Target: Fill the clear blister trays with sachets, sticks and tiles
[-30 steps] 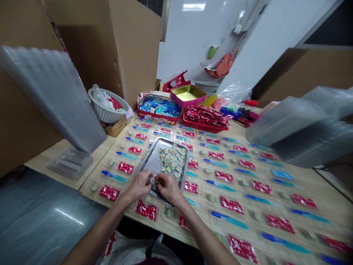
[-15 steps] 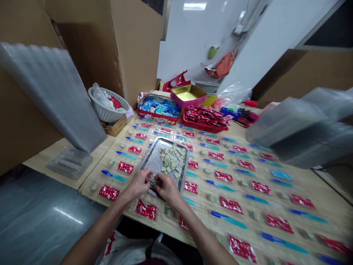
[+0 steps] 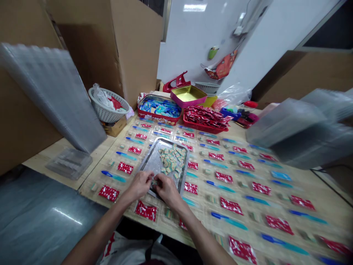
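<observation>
A metal tray [image 3: 149, 158] lies on the wooden table, with a heap of small pale green and tan pieces [image 3: 171, 158] toward its right side. Over the tray's near end my left hand [image 3: 142, 183] is closed, fingertips pinched together. Close beside it, my right hand [image 3: 164, 186] is closed as well, its fingers bent round something small. What either hand holds is too small and hidden to name. Around the tray stand rows of clear plastic trays with red dotted packets [image 3: 146, 211], blue-capped turquoise tools [image 3: 113, 176] and small striped blocks [image 3: 169, 213].
Behind the tray are a tin of blue packets [image 3: 160, 119], a red basket of red packets [image 3: 205, 127] and a pink box [image 3: 189, 96]. A white basket [image 3: 109, 114] stands back left. Stacked clear trays rise at left [image 3: 63, 95] and right [image 3: 292, 125].
My left hand has shifted very slightly, and the fingers of both hands have changed pose a little over the tray. The rest looks the same.
</observation>
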{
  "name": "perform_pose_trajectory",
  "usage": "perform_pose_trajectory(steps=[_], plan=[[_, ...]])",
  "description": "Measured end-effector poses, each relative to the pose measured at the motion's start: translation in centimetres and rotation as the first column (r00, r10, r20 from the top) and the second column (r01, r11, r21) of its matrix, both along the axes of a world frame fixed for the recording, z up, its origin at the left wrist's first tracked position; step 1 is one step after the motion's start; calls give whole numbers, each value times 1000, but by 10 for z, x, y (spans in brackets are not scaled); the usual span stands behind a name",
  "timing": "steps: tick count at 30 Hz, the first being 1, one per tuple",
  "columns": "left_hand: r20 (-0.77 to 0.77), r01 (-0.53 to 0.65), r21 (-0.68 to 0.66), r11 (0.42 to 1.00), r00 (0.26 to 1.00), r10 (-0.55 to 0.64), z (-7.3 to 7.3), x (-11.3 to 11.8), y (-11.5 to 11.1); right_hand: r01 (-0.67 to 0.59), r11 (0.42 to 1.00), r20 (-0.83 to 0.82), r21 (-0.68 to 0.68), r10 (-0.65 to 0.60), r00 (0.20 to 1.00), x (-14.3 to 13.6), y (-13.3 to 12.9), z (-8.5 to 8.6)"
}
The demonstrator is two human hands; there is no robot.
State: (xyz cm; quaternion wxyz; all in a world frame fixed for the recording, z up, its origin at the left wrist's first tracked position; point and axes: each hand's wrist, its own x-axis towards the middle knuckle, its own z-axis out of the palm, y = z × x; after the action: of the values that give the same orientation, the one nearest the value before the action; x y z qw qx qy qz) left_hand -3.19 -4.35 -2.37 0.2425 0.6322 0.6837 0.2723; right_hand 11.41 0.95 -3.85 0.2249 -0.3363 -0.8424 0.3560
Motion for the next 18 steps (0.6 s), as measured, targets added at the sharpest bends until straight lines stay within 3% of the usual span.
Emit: perform_pose_trajectory(steps=[6, 18], plan=[[77, 8, 13, 1000, 997, -9, 9, 1, -4, -22, 1000, -1, 11, 22, 1000, 0, -2, 3], [76, 62, 15, 998, 995, -63, -7, 0, -2, -17, 1000, -42, 19, 18, 999, 6, 2, 3]])
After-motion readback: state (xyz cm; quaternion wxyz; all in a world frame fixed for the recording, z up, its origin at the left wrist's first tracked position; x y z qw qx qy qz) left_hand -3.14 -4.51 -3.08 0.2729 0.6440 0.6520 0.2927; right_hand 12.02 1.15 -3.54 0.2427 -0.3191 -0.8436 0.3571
